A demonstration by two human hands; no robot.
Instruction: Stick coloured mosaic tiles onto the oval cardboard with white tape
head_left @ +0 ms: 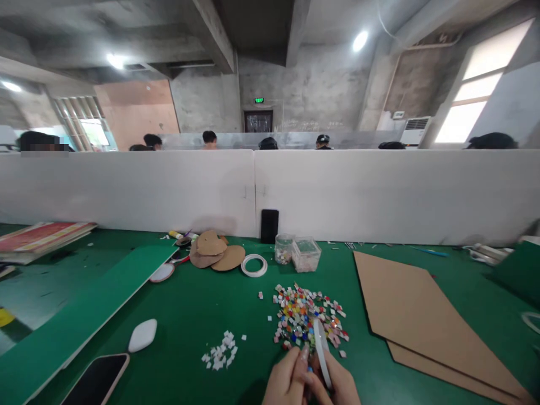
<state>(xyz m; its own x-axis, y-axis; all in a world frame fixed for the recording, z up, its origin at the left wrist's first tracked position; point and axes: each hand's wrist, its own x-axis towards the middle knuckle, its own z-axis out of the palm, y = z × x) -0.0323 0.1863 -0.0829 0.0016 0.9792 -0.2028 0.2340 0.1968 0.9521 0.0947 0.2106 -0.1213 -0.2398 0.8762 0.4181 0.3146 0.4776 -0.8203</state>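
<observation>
Both hands are close together at the bottom, right of centre, in front of a pile of colourful small tiles [297, 309]. My right hand [337, 378] is closed around a white ring-shaped piece [322, 351], held on edge. My left hand [287, 378] has its fingers pinched together beside the ring; a small blue bit [310, 369] shows between the hands, and I cannot make out what the fingers hold. A smaller heap of white tiles [221, 351] lies to the left on the green table [189, 304].
Brown boards [413, 304] lie at the right. At the left are a phone [97, 382], a white case [143, 336] and a green board [93, 304]. Further back stand clear containers [306, 256], a white ring [254, 265], cardboard discs [229, 259] and a white partition [169, 191].
</observation>
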